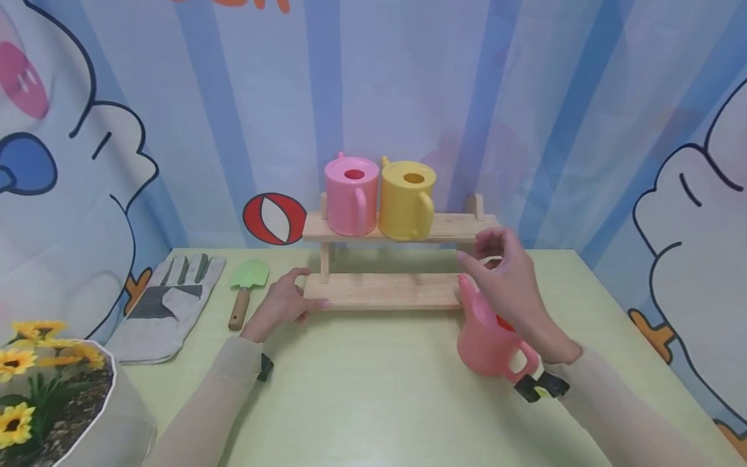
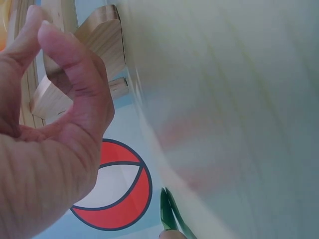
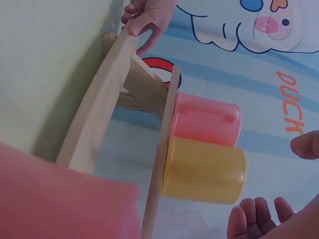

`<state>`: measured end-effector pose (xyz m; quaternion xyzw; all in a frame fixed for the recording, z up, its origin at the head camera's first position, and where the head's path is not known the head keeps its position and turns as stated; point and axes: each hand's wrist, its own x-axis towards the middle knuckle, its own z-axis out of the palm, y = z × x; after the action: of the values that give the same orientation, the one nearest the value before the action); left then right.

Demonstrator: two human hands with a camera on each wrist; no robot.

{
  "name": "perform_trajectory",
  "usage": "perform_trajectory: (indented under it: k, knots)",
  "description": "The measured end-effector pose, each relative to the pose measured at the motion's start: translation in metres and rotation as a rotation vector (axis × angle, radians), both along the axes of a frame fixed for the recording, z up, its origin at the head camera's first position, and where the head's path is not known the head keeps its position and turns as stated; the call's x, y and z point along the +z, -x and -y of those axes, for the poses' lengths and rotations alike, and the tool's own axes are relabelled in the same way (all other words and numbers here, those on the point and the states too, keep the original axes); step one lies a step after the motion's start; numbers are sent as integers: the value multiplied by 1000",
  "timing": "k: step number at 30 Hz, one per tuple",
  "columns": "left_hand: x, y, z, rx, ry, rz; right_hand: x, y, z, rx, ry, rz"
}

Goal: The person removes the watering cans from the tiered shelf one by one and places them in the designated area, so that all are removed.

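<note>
L hand (image 1: 286,298) is clamping rack (image 1: 385,290); R hand (image 1: 516,285) is hovering, fingers apart. Low swing could be tipping nr can (image 1: 486,350)

Beyond my left hand (image 1: 286,299) I read "DUCK" (image 3: 290,102) in orange on the backdrop (image 1: 403,84); the head view cuts the letters off up top.
</note>
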<state>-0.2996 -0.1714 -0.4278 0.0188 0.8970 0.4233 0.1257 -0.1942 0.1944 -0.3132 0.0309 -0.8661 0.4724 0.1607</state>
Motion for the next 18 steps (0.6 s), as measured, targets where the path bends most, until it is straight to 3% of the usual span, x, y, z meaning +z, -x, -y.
perform_trajectory:
  k: [10,18]
  knots:
    - [-1,2,1,-3,5,-4,20,45,24,26,1,70]
    - [0,3,-1,3,29,1,28,78,36,19,14,118]
